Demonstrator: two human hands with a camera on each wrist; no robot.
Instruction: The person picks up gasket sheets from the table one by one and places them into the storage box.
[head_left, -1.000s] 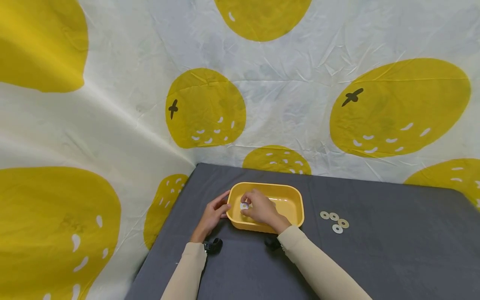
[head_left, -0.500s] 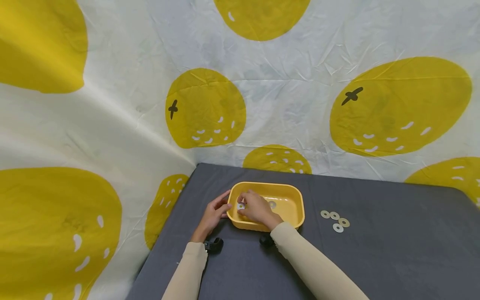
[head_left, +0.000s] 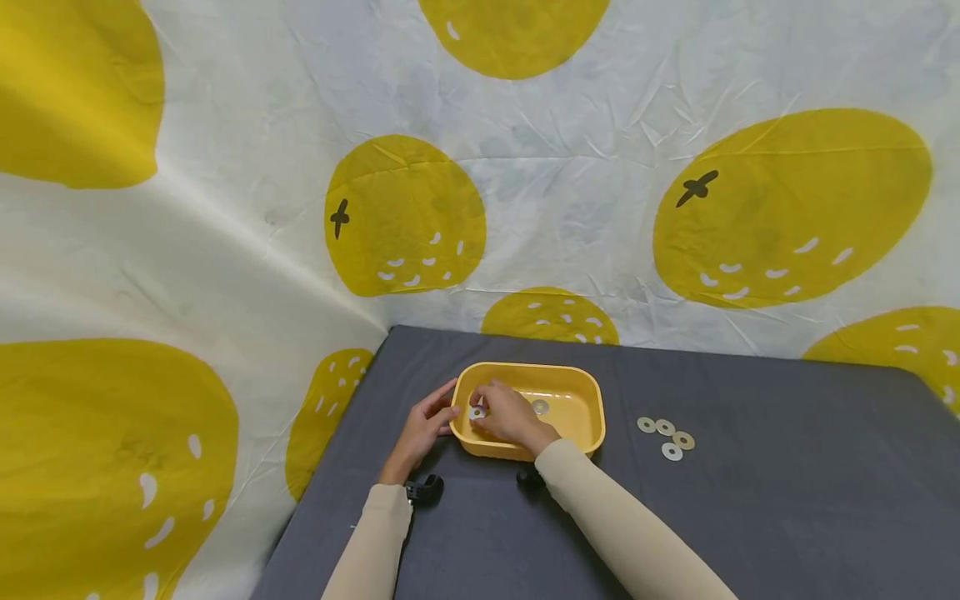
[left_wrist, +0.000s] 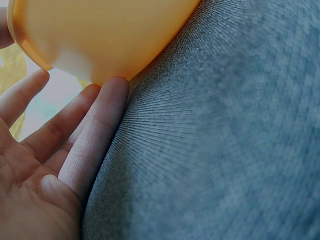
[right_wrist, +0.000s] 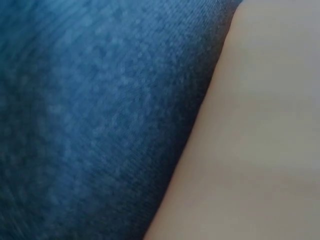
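A yellow rectangular plastic basin (head_left: 573,421) stands on the dark cloth in the head view. At its left end is my left hand (head_left: 420,433), fingers fairly straight against the outer wall and thumb at the rim. The left wrist view shows those fingertips (left_wrist: 114,92) touching the basin's wall (left_wrist: 105,35) low down, near the cloth. Inside the basin, my right hand (head_left: 510,414) pinches a pale metal washer (head_left: 477,412) near the left wall. Another washer (head_left: 540,407) lies on the basin floor, right of that hand. The right wrist view holds only blurred cloth and skin or sleeve.
Several flat washers (head_left: 664,427) lie close together on the grey tablecloth (head_left: 787,467), right of the basin. A hanging cloth (head_left: 562,200) printed with yellow fruit borders the table at the back and left. Each wrist wears a dark camera strap.
My right hand has shifted a little left with the washer, toward the basin's left wall. The washer on the basin floor shows more fully now. My left hand stays on the basin.
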